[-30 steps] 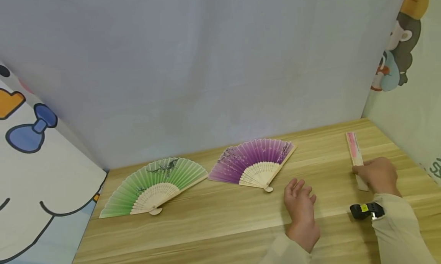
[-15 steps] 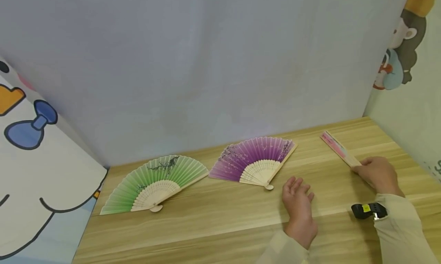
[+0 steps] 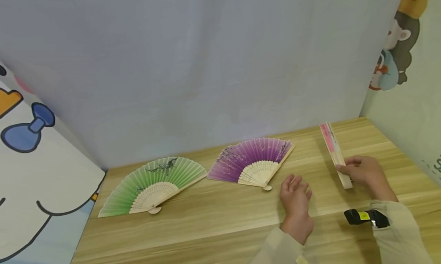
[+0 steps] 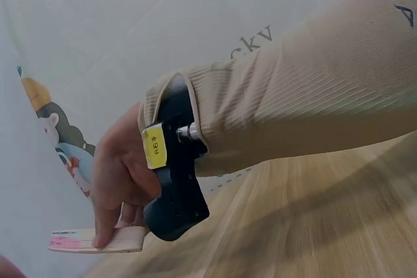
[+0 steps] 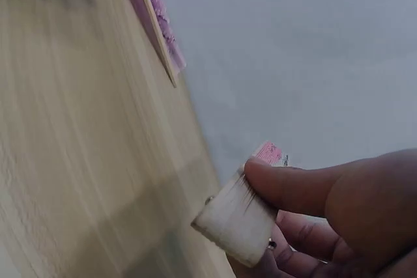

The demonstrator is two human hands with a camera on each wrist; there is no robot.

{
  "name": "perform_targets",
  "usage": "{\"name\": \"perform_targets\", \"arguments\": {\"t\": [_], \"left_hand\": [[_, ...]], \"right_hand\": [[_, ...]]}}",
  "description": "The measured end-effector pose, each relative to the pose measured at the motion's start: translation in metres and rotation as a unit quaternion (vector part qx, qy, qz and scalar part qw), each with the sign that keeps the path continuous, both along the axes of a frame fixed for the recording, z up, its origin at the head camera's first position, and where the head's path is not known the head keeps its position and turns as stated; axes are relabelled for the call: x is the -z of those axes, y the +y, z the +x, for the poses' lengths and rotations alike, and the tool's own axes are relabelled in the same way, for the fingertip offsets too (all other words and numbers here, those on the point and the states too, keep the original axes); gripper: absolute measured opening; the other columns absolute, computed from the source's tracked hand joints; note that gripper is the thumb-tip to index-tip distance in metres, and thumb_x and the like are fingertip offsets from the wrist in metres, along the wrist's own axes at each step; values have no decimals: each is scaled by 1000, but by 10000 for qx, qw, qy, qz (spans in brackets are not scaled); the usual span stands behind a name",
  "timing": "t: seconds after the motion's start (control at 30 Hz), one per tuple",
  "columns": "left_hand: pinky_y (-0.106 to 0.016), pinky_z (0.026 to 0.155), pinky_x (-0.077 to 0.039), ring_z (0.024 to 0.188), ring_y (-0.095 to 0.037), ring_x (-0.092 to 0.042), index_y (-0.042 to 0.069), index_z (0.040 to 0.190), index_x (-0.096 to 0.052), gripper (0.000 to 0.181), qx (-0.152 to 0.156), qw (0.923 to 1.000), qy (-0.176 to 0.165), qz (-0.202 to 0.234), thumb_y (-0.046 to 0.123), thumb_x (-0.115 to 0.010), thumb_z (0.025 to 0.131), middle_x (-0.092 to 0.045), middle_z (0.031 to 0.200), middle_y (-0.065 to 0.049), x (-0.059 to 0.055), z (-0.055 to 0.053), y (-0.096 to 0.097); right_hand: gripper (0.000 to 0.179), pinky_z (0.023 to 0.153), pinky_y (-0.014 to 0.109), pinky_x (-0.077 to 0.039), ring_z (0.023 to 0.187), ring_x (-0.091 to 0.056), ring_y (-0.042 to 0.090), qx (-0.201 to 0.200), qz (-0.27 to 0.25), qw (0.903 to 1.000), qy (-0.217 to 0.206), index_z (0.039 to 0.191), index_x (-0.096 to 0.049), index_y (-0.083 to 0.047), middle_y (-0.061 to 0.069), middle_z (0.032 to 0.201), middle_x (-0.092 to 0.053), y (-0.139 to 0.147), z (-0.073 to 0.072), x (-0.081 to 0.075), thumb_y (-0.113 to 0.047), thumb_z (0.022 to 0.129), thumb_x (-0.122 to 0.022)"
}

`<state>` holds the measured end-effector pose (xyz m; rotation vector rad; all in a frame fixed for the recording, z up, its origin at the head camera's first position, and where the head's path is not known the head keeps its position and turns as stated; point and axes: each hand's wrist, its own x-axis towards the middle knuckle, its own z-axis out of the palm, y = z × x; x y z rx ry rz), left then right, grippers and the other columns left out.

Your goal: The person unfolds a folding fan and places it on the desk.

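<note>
A folded pink hand fan (image 3: 334, 149) with pale wooden ribs is pinched between the thumb and fingers of my right hand (image 3: 368, 175). In the right wrist view the thumb presses the flat side of the folded fan (image 5: 238, 216), near its pivot end. My left hand (image 3: 295, 206) is palm up with loosely bent fingers and holds nothing. It is nearest to a spread purple fan (image 3: 255, 162), just right of that fan's pivot. Left of the purple fan lies a spread green fan (image 3: 155, 185), their edges about touching.
The fans lie on a wood-grain table (image 3: 206, 233). A grey cloth backdrop (image 3: 193, 72) rises behind its far edge. Printed panels stand on both sides, with a cartoon figure (image 3: 399, 53) on the right one. A black wrist camera (image 3: 366, 218) sticks out from the right sleeve.
My right hand has swung the folded fan's far end leftward, then lifted and turned the fan off the table. My left hand has barely moved. The spread fans have stayed put.
</note>
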<state>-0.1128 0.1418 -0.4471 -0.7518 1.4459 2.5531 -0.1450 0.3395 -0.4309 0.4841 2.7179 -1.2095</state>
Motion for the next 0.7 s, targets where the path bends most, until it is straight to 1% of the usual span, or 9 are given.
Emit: {"name": "perform_targets", "arguments": {"t": [0.1,0.17,0.27,0.33,0.5,0.57,0.63,0.7], "left_hand": [[-44,92,-61,105,-26,-68,-4,135,-57,44,-7,10000,-22,-10,-11,-64,93,-68,121,-12,2,-1,0],[-44,91,-62,104,-27,-68,-5,135,-58,44,-35,10000,-6,27,-12,-64,92,-68,121,-13,3,-3,0],[-45,91,-62,105,-29,-69,-5,136,-58,44,-44,9999,17,92,-13,-63,93,-68,121,-15,4,-4,-1],[-46,92,-62,107,-30,-68,-5,137,-58,44,8,9999,33,117,-12,-62,94,-67,122,-15,3,-5,-2],[-44,93,-62,108,-30,-69,-4,137,-59,42,85,9998,27,195,-10,-63,96,-68,121,-13,1,-6,-4],[-43,91,-63,107,-30,-70,-4,136,-60,41,66,9997,48,231,-9,-66,96,-69,120,-13,0,-7,-4],[-42,88,-64,104,-29,-71,-6,135,-61,40,29,9996,125,268,-8,-67,96,-70,120,-16,0,-8,-4],[-40,86,-64,101,-28,-71,-7,134,-61,39,-9,9993,160,331,-7,-69,96,-70,120,-17,0,-9,-4]], "right_hand": [[62,68,27,-58,92,-64,23,-13,-507,9987,-99,139,-48,22,41,129,-59,-8,1,-4,-26,104,-67],[62,68,27,-60,88,-63,14,-29,-782,9969,-113,139,-47,22,37,125,-63,-13,2,-6,-24,104,-67],[60,69,28,-60,84,-62,7,-105,-952,9953,-106,138,-48,22,31,120,-68,-19,4,-9,-23,104,-68],[59,69,28,-60,84,-62,7,-167,-1028,9945,-105,137,-49,21,24,115,-72,-23,5,-11,-24,104,-68],[54,69,29,-60,83,-64,10,-317,-1177,9925,-82,134,-53,19,13,108,-74,-36,9,-13,-23,104,-69],[53,69,30,-60,82,-65,10,-359,-1260,9914,-76,133,-53,18,13,108,-75,-42,9,-15,-22,103,-70],[52,68,30,-60,81,-66,11,-397,-1317,9905,-83,132,-53,18,13,108,-75,-46,10,-16,-20,103,-71],[49,67,30,-60,80,-65,12,-436,-1361,9897,-98,130,-55,17,10,105,-75,-51,11,-16,-19,102,-72]]}}
